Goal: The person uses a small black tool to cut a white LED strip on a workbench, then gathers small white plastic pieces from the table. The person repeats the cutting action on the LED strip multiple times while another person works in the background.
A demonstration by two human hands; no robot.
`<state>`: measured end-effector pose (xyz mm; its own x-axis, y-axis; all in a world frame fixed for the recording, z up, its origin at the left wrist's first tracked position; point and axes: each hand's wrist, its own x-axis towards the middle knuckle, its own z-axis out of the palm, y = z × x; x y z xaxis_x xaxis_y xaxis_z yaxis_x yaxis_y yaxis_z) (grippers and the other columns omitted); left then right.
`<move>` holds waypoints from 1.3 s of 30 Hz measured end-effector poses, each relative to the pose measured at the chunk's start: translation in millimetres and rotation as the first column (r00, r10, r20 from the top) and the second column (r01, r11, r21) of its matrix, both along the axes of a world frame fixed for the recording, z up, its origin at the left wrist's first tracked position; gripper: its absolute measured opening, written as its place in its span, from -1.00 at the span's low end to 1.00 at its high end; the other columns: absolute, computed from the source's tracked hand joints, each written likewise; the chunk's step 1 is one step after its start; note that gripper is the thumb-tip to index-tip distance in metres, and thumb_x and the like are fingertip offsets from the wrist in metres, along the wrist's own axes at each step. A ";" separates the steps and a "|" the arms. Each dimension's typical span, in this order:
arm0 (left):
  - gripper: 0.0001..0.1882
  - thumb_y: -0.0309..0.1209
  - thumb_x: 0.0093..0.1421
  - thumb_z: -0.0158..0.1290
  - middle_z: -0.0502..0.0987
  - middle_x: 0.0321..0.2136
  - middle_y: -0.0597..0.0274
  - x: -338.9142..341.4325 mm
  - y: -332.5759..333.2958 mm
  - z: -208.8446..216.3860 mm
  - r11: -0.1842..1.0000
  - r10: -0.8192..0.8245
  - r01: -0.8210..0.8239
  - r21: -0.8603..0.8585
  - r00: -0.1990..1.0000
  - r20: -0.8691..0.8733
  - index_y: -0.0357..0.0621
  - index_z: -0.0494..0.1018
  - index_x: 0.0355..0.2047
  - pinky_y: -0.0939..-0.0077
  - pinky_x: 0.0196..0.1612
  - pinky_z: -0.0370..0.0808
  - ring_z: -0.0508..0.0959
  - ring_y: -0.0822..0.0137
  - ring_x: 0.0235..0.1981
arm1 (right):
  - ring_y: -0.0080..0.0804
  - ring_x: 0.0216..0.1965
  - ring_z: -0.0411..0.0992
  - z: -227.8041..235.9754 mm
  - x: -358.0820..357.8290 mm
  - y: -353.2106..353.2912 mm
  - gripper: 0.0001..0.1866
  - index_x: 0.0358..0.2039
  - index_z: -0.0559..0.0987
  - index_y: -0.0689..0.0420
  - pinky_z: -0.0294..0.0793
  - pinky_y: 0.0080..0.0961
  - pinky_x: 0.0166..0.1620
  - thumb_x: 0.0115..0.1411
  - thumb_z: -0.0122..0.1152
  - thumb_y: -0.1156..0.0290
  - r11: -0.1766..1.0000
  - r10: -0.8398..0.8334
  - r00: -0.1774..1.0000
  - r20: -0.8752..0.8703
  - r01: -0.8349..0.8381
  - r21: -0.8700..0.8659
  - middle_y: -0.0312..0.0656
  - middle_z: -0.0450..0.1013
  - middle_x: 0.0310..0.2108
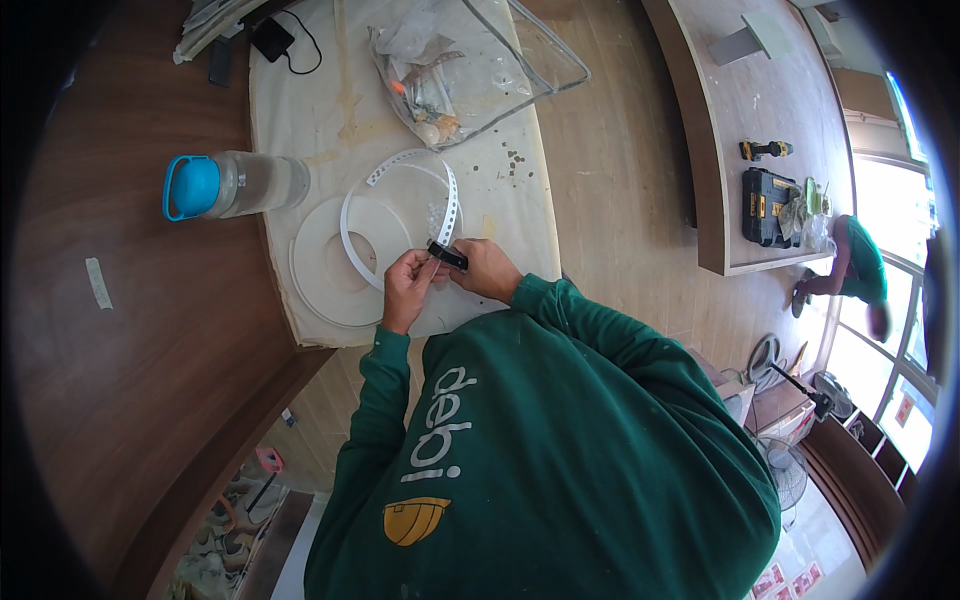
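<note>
White plastic, bent into a loose loop and dotted with dark holes along one stretch, makes up the perforated strip (452,190) that we have before us on the pale, covered worktop (525,225). Our right grip (485,268) is closed around a small black tool (447,255), and the strip's holed length runs down to that tool, reaching it just ahead of our right knuckles. Our left grip (408,285) sits directly beside it, thumb and fingers drawn narrow at the tool's left end; whether they pinch the strip or steady the tool, we cannot tell, since the contact is hidden. From there the loop spreads away from us, beyond both hands, its left side curving over a flat white ring (315,265) that lies near our left wrist. One free end of the strip points inward at the far left of the loop. To the right of the loop we see small dark scraps (513,160) scattered, and beyond them a clear bag (430,80) with mixed contents. A bottle with a blue lid (225,185) lies to the left of the ring. Well apart, on our right, a person in green (862,260) bends beside a second worktop (730,190), which carries a drill (766,150) and a black case (765,207).
</note>
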<state>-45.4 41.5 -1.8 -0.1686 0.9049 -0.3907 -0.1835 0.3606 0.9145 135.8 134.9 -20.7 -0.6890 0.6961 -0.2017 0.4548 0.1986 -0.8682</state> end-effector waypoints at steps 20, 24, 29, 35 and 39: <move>-0.84 -0.50 0.48 0.09 0.68 -0.23 0.12 -3.9 1.3 3.5 0.999 -0.016 0.016 -0.041 1.000 -0.003 -0.36 0.51 -0.04 0.48 -0.11 0.67 0.71 0.37 -0.24 | 0.20 -0.32 0.60 0.7 -0.9 -0.5 -0.77 -0.36 0.62 0.21 0.58 -0.04 -0.21 0.09 0.45 0.33 0.999 -0.022 1.000 0.017 0.021 0.035 0.12 0.60 -0.41; -0.84 -0.49 0.49 0.09 0.68 -0.25 0.13 -3.5 1.6 1.8 0.999 -0.019 0.018 -0.043 1.000 -0.017 -0.36 0.51 -0.04 0.48 -0.12 0.67 0.70 0.38 -0.24 | 0.19 -0.32 0.60 2.9 -0.7 1.0 -0.77 -0.36 0.63 0.20 0.58 -0.04 -0.21 0.10 0.44 0.32 0.999 -0.024 0.999 0.046 0.023 0.028 0.12 0.61 -0.41; -0.83 -0.47 0.49 0.10 0.69 -0.26 0.13 -4.3 3.3 0.3 0.999 -0.026 0.025 -0.031 0.999 -0.019 -0.35 0.52 -0.05 0.50 -0.14 0.66 0.70 0.39 -0.26 | 0.19 -0.34 0.61 -4.1 -3.2 1.0 -0.80 -0.36 0.67 0.15 0.60 0.01 -0.21 0.11 0.41 0.29 0.998 -0.046 0.998 0.045 0.044 0.053 0.12 0.61 -0.44; -0.86 -0.47 0.49 0.09 0.68 -0.26 0.12 -2.6 8.6 1.4 0.999 -0.027 0.026 -0.044 1.000 -0.014 -0.33 0.51 -0.09 0.48 -0.11 0.66 0.70 0.38 -0.24 | 0.17 -0.39 0.59 -15.0 -5.5 1.6 -0.86 -0.42 0.68 0.14 0.58 -0.04 -0.28 0.10 0.41 0.34 0.993 -0.096 0.994 0.042 0.093 0.065 0.09 0.58 -0.49; -0.86 -0.47 0.49 0.10 0.68 -0.25 0.11 -2.5 7.5 -1.0 0.999 -0.030 0.029 -0.043 0.999 -0.015 -0.33 0.50 -0.09 0.47 -0.10 0.66 0.70 0.36 -0.23 | 0.17 -0.39 0.59 -19.5 -6.6 -0.6 -0.85 -0.44 0.68 0.16 0.58 -0.05 -0.28 0.09 0.39 0.35 0.992 -0.105 0.993 0.056 0.100 0.081 0.11 0.58 -0.49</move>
<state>-47.9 49.0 -2.8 -0.1488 0.8922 -0.4264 -0.1580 0.4042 0.9009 129.2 134.3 -40.2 -0.6014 0.7776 -0.1833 0.5273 0.2140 -0.8223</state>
